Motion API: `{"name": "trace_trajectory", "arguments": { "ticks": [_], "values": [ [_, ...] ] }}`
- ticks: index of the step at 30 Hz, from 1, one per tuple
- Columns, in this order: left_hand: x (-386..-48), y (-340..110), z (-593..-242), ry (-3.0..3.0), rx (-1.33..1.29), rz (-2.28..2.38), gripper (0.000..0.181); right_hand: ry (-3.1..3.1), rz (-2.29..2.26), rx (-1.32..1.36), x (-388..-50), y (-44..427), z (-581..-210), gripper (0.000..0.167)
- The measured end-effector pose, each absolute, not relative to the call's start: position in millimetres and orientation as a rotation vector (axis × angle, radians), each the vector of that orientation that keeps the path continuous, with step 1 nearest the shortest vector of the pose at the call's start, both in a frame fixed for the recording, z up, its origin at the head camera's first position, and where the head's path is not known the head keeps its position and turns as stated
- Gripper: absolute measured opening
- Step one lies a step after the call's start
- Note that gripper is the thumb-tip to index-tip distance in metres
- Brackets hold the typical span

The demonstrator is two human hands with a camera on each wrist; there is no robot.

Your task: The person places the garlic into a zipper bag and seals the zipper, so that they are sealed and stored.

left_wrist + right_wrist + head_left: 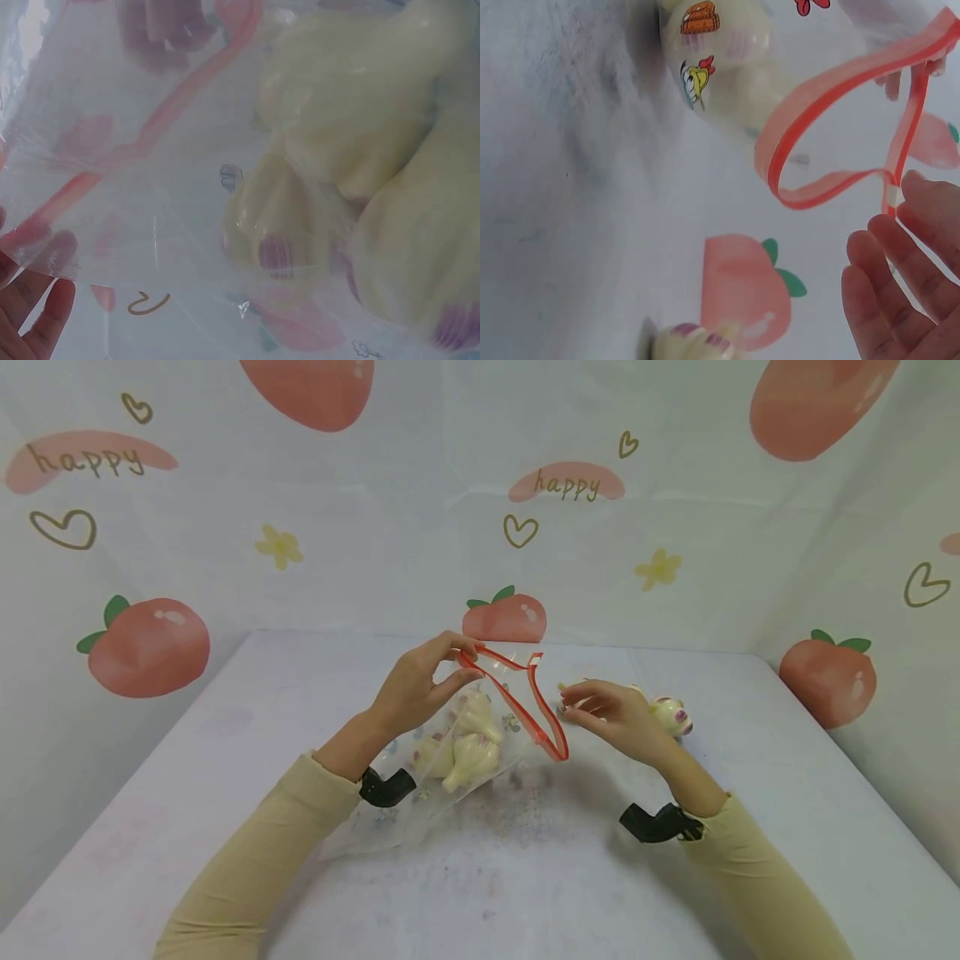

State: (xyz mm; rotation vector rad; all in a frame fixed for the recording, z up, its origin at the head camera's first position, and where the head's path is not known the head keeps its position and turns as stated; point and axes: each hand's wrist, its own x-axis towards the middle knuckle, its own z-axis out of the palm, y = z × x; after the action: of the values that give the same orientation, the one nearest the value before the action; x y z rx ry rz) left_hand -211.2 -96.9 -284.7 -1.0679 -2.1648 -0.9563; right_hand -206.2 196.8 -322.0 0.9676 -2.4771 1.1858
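A clear zip bag [517, 706] with a red zip edge stands slanted over the table, its mouth gaping to the right. My left hand [420, 685] pinches the upper corner of that edge between thumb and fingers. Inside the bag lie several garlic bulbs [474, 758], shiny white with purple patches; they show large through the plastic in the left wrist view. My right hand [615, 714] hovers just right of the bag's mouth, fingers loosely bent and holding nothing. Behind it, partly hidden by the hand, more garlic [671, 717] lies on the table.
Pale table covering [495, 893] spreads under everything. A white backdrop [405, 527] printed with red fruit, hearts and flowers rises at the back and sides. A black wrist mount [386, 787] sits by the left cuff, and another black mount [652, 823] by the right.
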Motion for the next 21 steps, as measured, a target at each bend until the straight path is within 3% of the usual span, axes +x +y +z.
{"name": "trace_trajectory", "arguments": {
  "ticks": [11,21],
  "values": [
    [-212,-98,-287,-2.154,-1.068,-0.962,0.036,-2.530,1.116,0.825,-207,215,-324,0.022],
    [-211,-98,-286,-2.167,-1.064,-0.969,0.029,-2.557,1.076,0.703,-208,236,-322,0.022]
  ]
}}
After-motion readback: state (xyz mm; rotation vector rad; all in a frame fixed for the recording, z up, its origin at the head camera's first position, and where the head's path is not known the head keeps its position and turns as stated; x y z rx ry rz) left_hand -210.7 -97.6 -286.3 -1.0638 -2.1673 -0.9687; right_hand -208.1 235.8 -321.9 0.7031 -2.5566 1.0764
